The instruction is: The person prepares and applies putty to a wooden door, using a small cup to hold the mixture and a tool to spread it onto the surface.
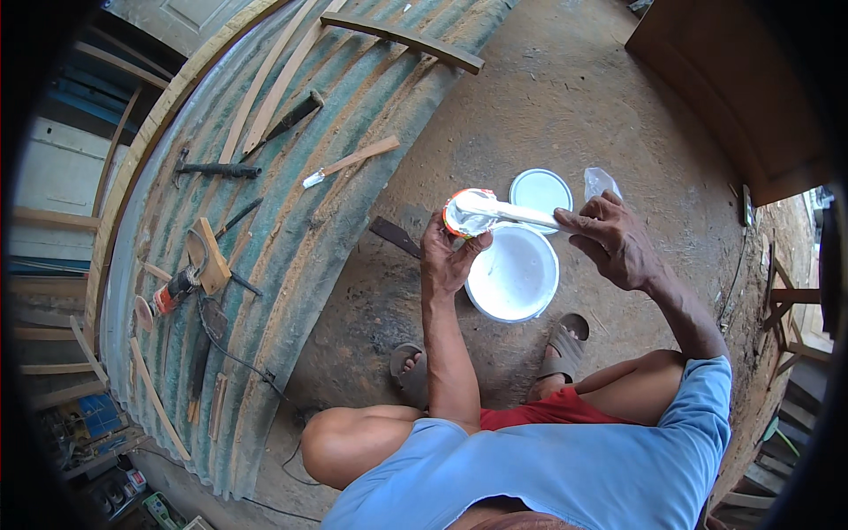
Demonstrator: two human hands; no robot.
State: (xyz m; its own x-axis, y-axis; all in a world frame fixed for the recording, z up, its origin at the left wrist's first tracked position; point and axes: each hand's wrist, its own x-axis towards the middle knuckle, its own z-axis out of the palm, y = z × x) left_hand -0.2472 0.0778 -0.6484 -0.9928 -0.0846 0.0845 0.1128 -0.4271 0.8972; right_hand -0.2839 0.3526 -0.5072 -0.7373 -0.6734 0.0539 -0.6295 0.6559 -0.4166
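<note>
My left hand (449,258) is closed around a small orange-edged tub (450,221) with thick white paste in it, tilted above the bucket. In my right hand (609,234) is a white-coated stick (526,213), gripped at its right end with the index finger stretched along it. The stick's other end rests in the paste at the tub's mouth. Below both hands a round white bucket (510,318) stands uncovered on the ground, white inside. Its pale round lid (541,193) lies just beyond it, and a clear plastic bag (602,181) lies beside the lid.
To the left, a green corrugated sheet (291,256) carries a hammer (216,169), a handsaw (296,119), an angle grinder (177,290) with a cord, a white-tipped wooden stick (353,161) and wood strips. A dark flat strip (395,236) lies near my left hand. A brown wooden panel (742,88) stands far right.
</note>
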